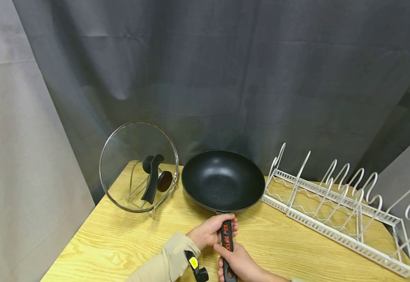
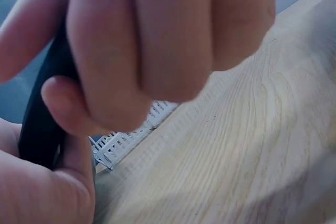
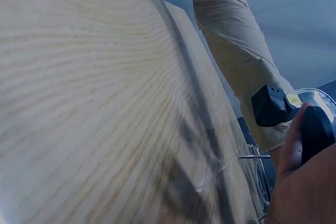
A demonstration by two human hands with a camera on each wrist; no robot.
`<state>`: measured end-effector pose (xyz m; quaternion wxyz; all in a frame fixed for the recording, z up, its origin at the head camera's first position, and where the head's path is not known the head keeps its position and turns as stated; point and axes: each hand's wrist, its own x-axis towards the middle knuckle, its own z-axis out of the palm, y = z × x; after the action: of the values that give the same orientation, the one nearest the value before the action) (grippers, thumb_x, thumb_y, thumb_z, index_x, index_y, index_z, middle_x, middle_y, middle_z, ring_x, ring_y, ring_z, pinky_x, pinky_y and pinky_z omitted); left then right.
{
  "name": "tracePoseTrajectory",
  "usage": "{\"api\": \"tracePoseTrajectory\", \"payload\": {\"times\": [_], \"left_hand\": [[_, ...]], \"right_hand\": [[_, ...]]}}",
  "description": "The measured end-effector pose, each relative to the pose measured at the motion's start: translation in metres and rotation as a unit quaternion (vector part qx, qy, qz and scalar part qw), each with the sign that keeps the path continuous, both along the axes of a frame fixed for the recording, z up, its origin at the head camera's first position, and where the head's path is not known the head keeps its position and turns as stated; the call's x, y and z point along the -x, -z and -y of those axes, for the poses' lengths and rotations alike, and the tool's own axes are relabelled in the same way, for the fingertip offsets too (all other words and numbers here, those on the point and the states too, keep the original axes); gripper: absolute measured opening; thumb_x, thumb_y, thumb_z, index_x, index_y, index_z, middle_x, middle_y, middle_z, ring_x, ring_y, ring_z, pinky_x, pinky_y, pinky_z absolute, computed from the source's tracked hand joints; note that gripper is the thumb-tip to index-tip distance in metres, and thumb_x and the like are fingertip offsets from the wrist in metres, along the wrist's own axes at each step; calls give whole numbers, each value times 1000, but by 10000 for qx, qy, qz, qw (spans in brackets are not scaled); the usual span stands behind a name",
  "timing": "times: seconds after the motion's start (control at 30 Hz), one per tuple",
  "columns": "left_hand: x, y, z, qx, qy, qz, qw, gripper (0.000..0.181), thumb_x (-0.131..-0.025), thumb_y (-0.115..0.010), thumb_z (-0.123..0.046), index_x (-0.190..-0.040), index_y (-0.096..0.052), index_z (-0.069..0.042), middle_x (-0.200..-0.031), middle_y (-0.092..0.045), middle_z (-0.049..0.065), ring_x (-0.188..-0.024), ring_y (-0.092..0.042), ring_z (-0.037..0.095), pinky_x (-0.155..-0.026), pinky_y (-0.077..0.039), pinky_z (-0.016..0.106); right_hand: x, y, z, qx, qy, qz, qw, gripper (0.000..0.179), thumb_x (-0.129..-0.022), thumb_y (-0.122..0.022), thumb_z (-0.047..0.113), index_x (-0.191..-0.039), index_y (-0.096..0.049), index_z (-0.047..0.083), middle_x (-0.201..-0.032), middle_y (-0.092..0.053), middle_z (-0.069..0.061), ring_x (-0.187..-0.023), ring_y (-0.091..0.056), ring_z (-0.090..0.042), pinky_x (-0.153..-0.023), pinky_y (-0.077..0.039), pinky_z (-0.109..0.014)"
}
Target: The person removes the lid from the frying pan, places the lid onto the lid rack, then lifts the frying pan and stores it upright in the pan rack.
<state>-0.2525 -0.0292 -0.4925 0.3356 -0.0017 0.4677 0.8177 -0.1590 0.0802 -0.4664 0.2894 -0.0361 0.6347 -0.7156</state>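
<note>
A black wok (image 1: 222, 184) sits near the back of the table in the head view, its long handle (image 1: 227, 235) pointing toward me. My left hand (image 1: 212, 231) grips the handle close to the pan, fingers curled round from beneath. Nearer the handle's end, my right hand (image 1: 240, 260) also holds it, thumb lying across the top. In the left wrist view, curled fingers (image 2: 173, 35) wrap the black handle (image 2: 44, 103). The right wrist view catches only part of the right hand (image 3: 310, 187) and the handle's tip (image 3: 316, 132).
To the left, a glass lid (image 1: 123, 164) with a black handle leans upright in a wire stand (image 1: 134, 196). A white extendable rack (image 1: 331, 223) with several wire dividers spans the right of the wooden table (image 1: 95, 246). Grey curtains (image 1: 205, 78) hang behind.
</note>
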Motion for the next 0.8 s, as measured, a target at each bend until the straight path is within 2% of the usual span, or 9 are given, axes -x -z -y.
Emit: {"api": "tracePoseTrajectory", "payload": {"times": [0.13,0.4,0.8], "left_hand": [[-1,1,-2,40,-84,-55,9999,20,-98,-48,-21,-82,-54,-12,-70,-56,-3,-64,-56,4,-64,-50,17],[-3,0,-4,-161,-332,-102,9993,24,-100,-46,-22,-78,-50,-12,-63,-48,-6,-56,-48,2,-58,-47,16],[-10,1,-5,-194,-565,-152,9981,23,-99,-50,-23,-79,-51,-12,-62,-46,-6,-54,-46,3,-55,-44,16]], "right_hand": [[1,2,-1,-30,-39,-127,9999,28,-99,-49,24,-103,-40,-1,-62,-52,0,-47,-56,-11,-47,-50,-25],[1,3,-3,79,-93,-284,9995,23,-97,-50,19,-98,-42,-3,-62,-52,0,-46,-57,-10,-46,-51,-26],[-3,6,-5,-8,-30,-440,9990,23,-96,-52,20,-97,-44,-2,-63,-53,-1,-47,-58,-11,-47,-51,-26]]}}
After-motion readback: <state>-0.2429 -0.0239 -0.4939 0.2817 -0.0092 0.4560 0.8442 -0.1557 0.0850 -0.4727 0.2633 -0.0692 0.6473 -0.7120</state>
